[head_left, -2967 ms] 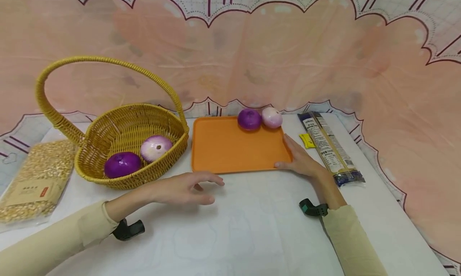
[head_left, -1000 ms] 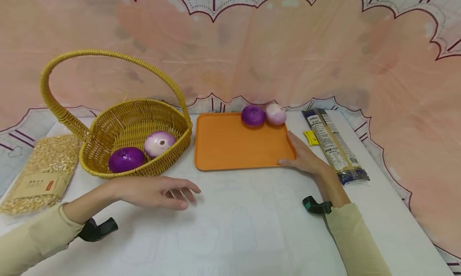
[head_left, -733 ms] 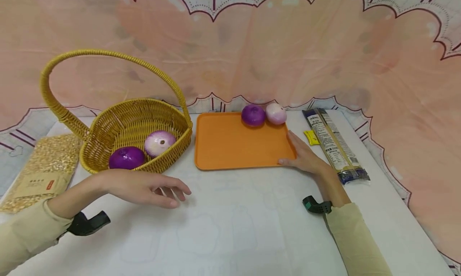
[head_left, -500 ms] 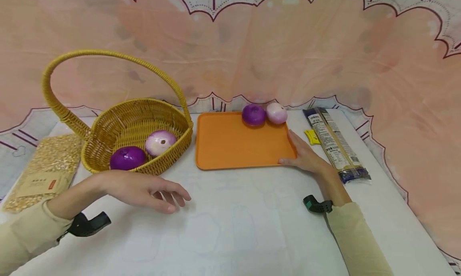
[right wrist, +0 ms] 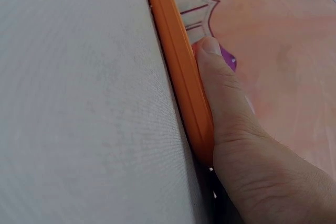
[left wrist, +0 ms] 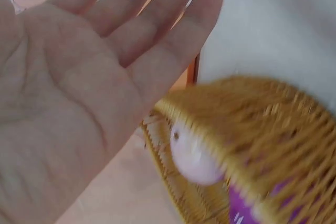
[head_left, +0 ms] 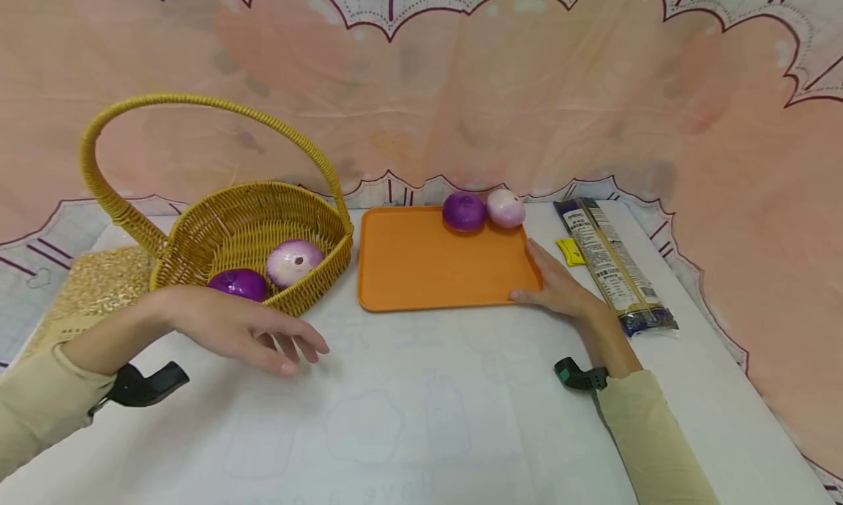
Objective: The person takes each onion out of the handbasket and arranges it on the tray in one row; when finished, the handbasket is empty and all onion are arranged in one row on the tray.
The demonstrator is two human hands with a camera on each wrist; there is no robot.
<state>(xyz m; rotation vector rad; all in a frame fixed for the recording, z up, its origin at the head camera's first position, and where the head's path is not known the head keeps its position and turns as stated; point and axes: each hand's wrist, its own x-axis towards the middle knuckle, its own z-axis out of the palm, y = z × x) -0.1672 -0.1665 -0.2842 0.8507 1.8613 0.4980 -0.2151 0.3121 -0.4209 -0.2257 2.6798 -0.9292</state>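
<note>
My left hand (head_left: 240, 329) hangs over the table just in front of the wicker basket (head_left: 316, 278), fingers loosely bent and holding nothing. In the left wrist view its palm and spread fingers show beside the basket's woven wall. Inside the basket lie a purple onion (head_left: 240, 283), partly covered by the hand, and a paler purple-and-white onion (head_left: 294, 262). My right hand (head_left: 560, 285) holds the near right corner of the orange tray (head_left: 428, 263). Its thumb (right wrist: 223, 85) lies along the near rim, and its fingers follow the right edge.
On the tray's back right corner sit a dark purple onion (head_left: 464, 211) and a pale one (head_left: 506, 208). Right of the tray are a small yellow packet (head_left: 570, 251) and a long noodle-like pack (head_left: 612, 260). A bag of grains (head_left: 105, 278) lies left of the basket.
My left hand has drawn back leftward from near the tray to the front of the basket, now overlapping the purple onion. The right hand keeps its place at the tray corner.
</note>
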